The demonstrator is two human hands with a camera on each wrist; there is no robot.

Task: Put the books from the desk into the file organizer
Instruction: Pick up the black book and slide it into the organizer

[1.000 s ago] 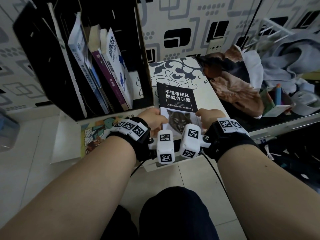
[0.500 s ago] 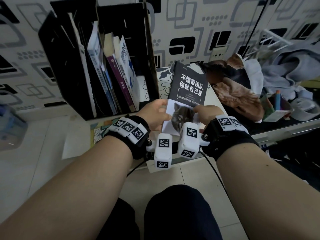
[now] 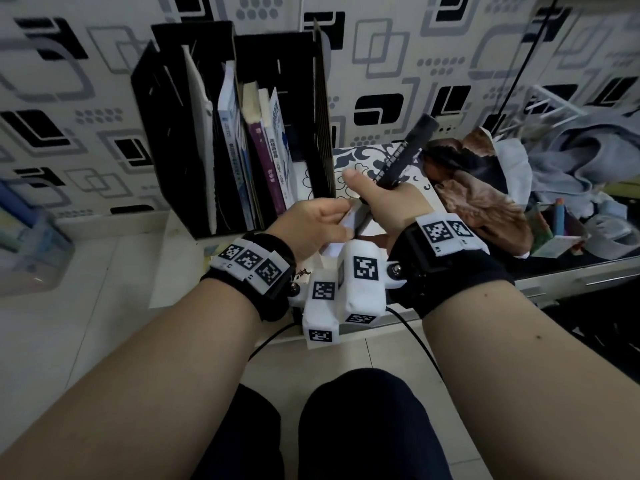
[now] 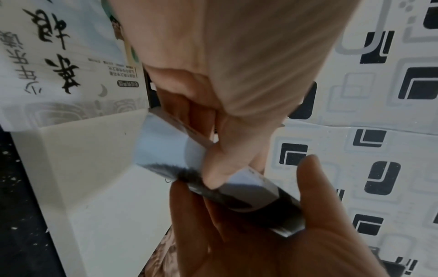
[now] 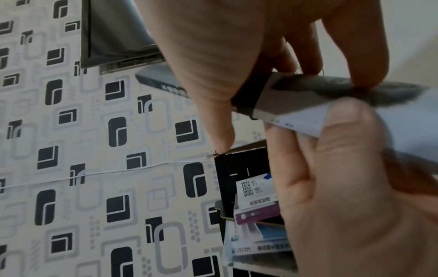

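The black book with a wolf on its cover (image 3: 401, 157) is off the desk, raised and tilted with its spine toward me, just right of the black file organizer (image 3: 194, 140). My right hand (image 3: 370, 192) grips its lower part, thumb on the near side. My left hand (image 3: 346, 216) pinches the white bottom corner. In the left wrist view the book (image 4: 166, 150) lies between my left fingers (image 4: 308, 187) and the right hand. In the right wrist view the book (image 5: 331, 97) is held above the organizer (image 5: 237, 168). Several books (image 3: 263, 150) stand inside the organizer.
The organizer's right-hand slot (image 3: 304, 133) holds nothing I can see. A white book with black calligraphy (image 4: 59, 56) lies on the desk (image 4: 94, 178). Brown cloth (image 3: 485, 206) and grey clothes (image 3: 588, 161) crowd the right. A plastic bin (image 3: 27, 251) stands at the left.
The book has gone from lying flat on the desk to lifted and turned on edge, spine toward me. Both hands have risen with it, nearer the organizer.
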